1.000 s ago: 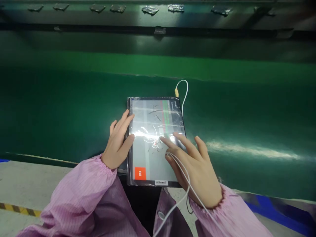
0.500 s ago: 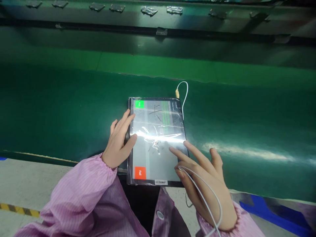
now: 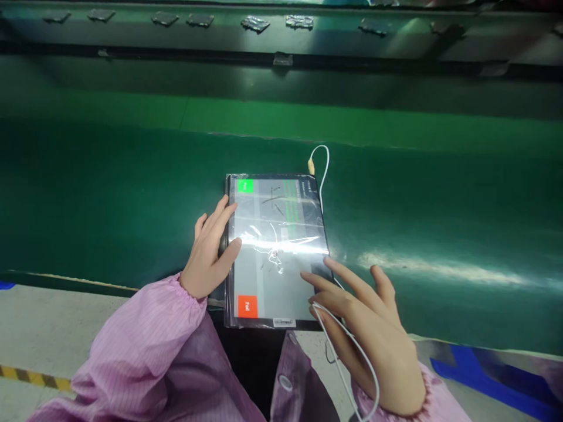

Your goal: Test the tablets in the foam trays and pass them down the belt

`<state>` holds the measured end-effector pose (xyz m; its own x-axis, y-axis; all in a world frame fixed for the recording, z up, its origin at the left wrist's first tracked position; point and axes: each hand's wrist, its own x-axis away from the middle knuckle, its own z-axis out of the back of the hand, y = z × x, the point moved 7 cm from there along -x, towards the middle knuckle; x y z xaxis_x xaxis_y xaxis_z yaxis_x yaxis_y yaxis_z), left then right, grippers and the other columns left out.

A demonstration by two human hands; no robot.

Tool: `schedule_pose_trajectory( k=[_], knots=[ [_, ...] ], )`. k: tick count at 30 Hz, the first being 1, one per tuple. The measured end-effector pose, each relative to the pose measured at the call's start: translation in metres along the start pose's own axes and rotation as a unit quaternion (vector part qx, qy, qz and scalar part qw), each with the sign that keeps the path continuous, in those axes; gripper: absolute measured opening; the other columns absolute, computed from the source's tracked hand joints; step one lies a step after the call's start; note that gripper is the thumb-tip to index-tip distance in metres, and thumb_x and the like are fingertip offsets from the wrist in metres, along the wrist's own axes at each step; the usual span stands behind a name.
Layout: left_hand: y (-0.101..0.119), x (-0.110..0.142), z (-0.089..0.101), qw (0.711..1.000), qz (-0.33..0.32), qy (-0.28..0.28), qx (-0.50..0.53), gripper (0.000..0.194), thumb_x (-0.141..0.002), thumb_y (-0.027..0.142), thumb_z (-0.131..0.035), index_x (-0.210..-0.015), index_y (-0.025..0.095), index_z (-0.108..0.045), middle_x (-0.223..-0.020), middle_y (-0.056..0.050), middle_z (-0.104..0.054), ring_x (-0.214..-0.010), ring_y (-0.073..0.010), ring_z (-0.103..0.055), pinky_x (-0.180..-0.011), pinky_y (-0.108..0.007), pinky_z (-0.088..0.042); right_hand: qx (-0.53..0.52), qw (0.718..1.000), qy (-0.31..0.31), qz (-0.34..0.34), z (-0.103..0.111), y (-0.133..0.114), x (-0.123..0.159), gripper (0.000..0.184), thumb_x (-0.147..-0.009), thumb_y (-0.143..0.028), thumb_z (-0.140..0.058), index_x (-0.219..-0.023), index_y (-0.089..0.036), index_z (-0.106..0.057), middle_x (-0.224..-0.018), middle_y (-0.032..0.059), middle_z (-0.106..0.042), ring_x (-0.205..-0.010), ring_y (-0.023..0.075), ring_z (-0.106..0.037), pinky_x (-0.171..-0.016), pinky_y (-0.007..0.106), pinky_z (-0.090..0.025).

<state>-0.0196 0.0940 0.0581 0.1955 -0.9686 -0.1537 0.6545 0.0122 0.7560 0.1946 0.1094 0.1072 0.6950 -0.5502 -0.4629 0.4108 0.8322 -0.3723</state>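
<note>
your spread left hand steadies the tablet at nine o'clock; your right hand pinches cable at four, forefinger free.

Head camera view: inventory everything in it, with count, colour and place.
Film-covered flat tablet: one, grey screen, dark rim, centre
On-screen squares: one green, far left; one red, "Fail", near left
Barcode sticker: one, white, near rim
Cable with yellow plug: one, white, tablet's far right corner
Thin looped cable: white, at right fingertips; whether separate is unclear
Worktop: one, green, under tablet
Crumpled tape patches: at least seven, silvery, far ledge
Striped floor tape: one, yellow-black, lower left
Floor marking: blue, lower right
Sleeves: two, pink
Left hand: one, tablet's left edge
Right hand: one, tablet's near right
</note>
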Motion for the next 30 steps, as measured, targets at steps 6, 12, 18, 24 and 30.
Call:
schedule_pose_trajectory(
  k=[6, 12, 18, 24, 30],
  knots=[
    [0.000, 0.000, 0.000, 1.000, 0.004, -0.001, 0.005, 0.052, -0.103, 0.045, -0.041, -0.150, 0.029, -0.031, -0.163, -0.011, -0.027, -0.150, -0.0265, -0.024, -0.122, -0.059, -0.009, -0.009, 1.000, 0.002, -0.018, -0.002, 0.001, 0.001, 0.015, -0.102, -0.015, -0.044, -0.094, -0.020, -0.056, -0.109, 0.0038, -0.072, -0.131, 0.0211, -0.053, -0.123, 0.043, -0.018],
    [0.000, 0.000, 0.000, 1.000, 0.003, -0.002, 0.003, 0.052, -0.102, 0.046, -0.041, -0.151, 0.029, -0.030, -0.163, -0.011, -0.026, -0.151, -0.0276, -0.024, -0.121, -0.060, -0.008, -0.019, 0.999, 0.006, -0.029, -0.005, 0.001, 0.001, 0.017, -0.102, -0.014, -0.043, -0.093, -0.020, -0.056, -0.109, 0.0030, -0.072, -0.132, 0.0199, -0.051, -0.122, 0.043, -0.018],
    [0.000, 0.000, 0.000, 1.000, 0.006, -0.003, -0.010, 0.052, -0.102, 0.047, -0.040, -0.151, 0.029, -0.030, -0.163, -0.011, -0.027, -0.150, -0.0291, -0.025, -0.121, -0.060, -0.010, -0.007, 1.000, -0.009, -0.002, -0.006, -0.001, 0.001, 0.015, -0.101, -0.013, -0.043, -0.097, -0.019, -0.056, -0.111, 0.0051, -0.072, -0.133, 0.0227, -0.050, -0.122, 0.044, -0.018],
    [0.000, 0.000, 0.002, 0.999, 0.020, 0.004, -0.026, 0.050, -0.102, 0.044, -0.038, -0.149, 0.028, -0.034, -0.162, -0.011, -0.029, -0.150, -0.0302, -0.026, -0.120, -0.060, -0.019, -0.128, 0.992, 0.001, -0.022, 0.006, 0.002, 0.001, 0.012, -0.100, -0.016, -0.047, -0.097, -0.021, -0.058, -0.088, 0.0005, -0.070, -0.095, 0.0173, -0.067, -0.116, 0.039, -0.034],
    [-0.003, -0.027, 0.007, 0.997, 0.037, 0.003, -0.068, 0.052, -0.100, 0.036, -0.037, -0.149, 0.016, -0.037, -0.162, -0.016, -0.027, -0.150, -0.0287, -0.024, -0.120, -0.054, -0.024, -0.282, 0.956, -0.070, -0.041, 0.024, 0.029, 0.013, 0.047, -0.107, -0.043, -0.025, -0.082, -0.023, -0.059, -0.060, -0.0022, -0.056, -0.050, 0.0133, -0.056, -0.076, 0.031, -0.055]
  ],
)
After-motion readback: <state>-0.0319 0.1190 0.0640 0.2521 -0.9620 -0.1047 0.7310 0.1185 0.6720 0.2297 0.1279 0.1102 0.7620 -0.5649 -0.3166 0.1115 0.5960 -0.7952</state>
